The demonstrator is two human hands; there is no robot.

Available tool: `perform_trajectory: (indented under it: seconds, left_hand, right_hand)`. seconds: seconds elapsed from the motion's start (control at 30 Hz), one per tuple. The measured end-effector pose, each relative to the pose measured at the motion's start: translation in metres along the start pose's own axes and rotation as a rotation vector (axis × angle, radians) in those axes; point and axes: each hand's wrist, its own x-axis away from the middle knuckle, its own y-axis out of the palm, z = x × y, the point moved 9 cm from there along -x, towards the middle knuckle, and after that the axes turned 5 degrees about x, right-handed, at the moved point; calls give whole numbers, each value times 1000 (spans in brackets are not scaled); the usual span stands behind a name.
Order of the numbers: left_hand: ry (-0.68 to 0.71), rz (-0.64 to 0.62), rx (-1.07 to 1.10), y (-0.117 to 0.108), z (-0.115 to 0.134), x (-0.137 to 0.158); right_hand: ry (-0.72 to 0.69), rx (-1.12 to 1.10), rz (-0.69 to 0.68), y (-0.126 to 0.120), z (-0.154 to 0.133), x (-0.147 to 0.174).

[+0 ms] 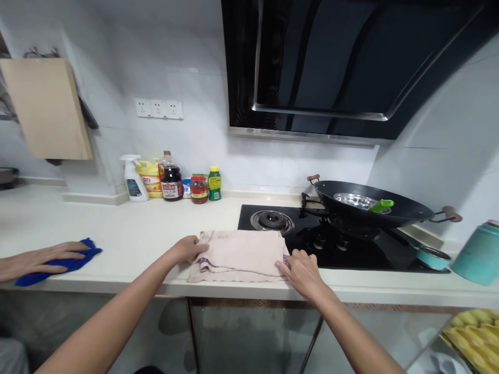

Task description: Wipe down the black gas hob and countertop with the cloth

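Note:
A folded pale pink towel [244,252] with a purple-striped border lies at the counter's front edge, its far right part over the corner of the black stove. My left hand [189,249] grips the towel's left edge, thumb on top and fingers partly hidden beneath. At the opposite edge, my right hand [302,270] pinches the towel near its striped border, fingers curled. The towel looks mostly flat, with a looser layer showing along the front.
Another person's hand [64,258] presses a blue cloth [78,263] on the counter at left. Bottles and a jar [199,189] line the wall. A black wok [366,195] holding a strainer with a green handle [381,206] sits on the stove [288,244], beneath the range hood [319,62].

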Motion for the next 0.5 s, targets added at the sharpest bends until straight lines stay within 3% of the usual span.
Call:
perform_trajectory:
  seconds: [0.2, 0.4, 0.5]
  left_hand:
    - [-21, -94, -23, 0, -11, 9]
    - [-60, -190, 214, 4, -8, 24]
    - [-74, -223, 391, 7, 2, 27]
  right_hand:
    - [26, -43, 61, 6, -8, -5]
    - [93, -522, 95, 13, 19, -24]
    - [80, -630, 122, 7, 30, -41]
